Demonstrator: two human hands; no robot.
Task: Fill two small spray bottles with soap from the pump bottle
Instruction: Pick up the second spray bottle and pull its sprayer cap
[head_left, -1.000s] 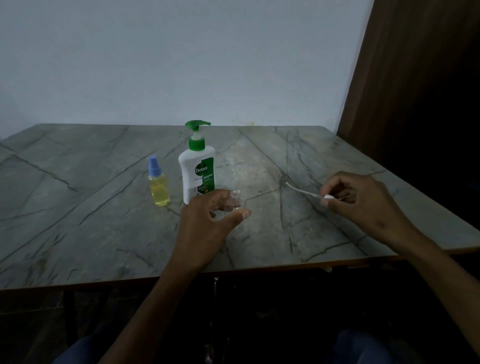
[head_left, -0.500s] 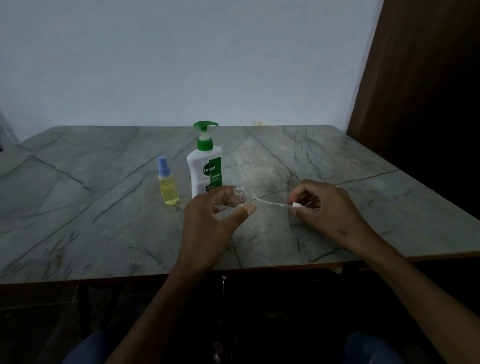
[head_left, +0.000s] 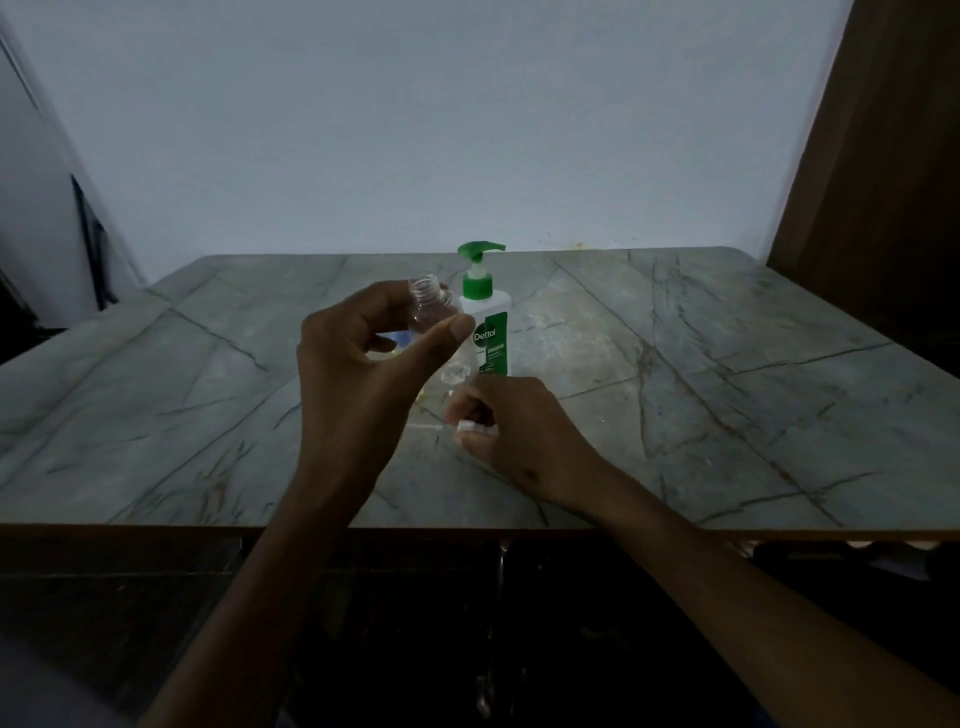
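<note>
The left hand pinched the empty, uncapped spray bottle at 9 o'clock of the pump bottle, the right hand was closed on what seemed its sprayer cap, so filling had not begun.

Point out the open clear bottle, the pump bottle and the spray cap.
clear bottle (head_left: 429, 304), head view, on its threaded neck.
pump bottle (head_left: 494, 338), head view, on its green label.
spray cap (head_left: 466, 427), head view, on its white collar.

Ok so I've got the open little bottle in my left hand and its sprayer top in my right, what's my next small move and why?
Probably set the sprayer top down on the table. The clear bottle in your left hand looks empty, and your right hand must be free to press the pump bottle.
</note>
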